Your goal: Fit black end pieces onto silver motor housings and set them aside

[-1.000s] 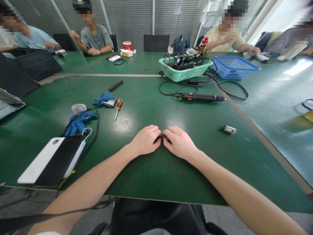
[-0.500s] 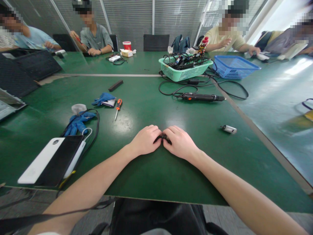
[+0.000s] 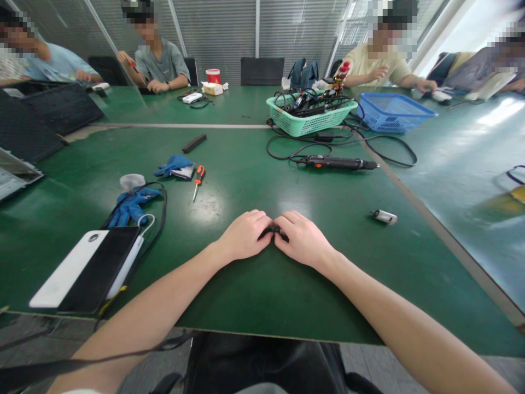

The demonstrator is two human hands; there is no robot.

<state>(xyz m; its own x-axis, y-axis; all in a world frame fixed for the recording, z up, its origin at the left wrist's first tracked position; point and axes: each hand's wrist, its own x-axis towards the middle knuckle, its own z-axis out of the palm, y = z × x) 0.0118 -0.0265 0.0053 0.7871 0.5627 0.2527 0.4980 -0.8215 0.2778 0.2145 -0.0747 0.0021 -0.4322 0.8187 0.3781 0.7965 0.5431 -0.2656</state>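
Hardly anything has moved since the earlier frame: the two hands stay in the same spot, and only a co-worker's hand (image 3: 377, 73) in the upper right of the frame has dropped a little. The left hand (image 3: 246, 235) and the right hand (image 3: 301, 238) meet just below the middle of the frame, low over the green worktop (image 3: 266, 301). Tucked between them is a small black part (image 3: 275, 230). The fingers of both hands look curled round it and seem to pinch it, thumbs on the near side.

It could slip, I think, because it is so small and held from its two ends. If the hands push or twist too hard, it might bend or crack, and a tiny bit could drop and get lost. A bump from the right arm (image 3: 381, 304) could make the silver cylinder (image 3: 384, 217) on the right roll. The dark strap (image 3: 36, 372) in the lower left might snag the left arm (image 3: 176, 295).

Most of the black part is covered, so I cannot tell if it is one piece or two. Some fingertips are hidden too. Wires (image 3: 311, 104) in the green basket (image 3: 305, 126) are too tangled to sort out. A yellow thing (image 3: 517, 196) is cut off at the right edge.
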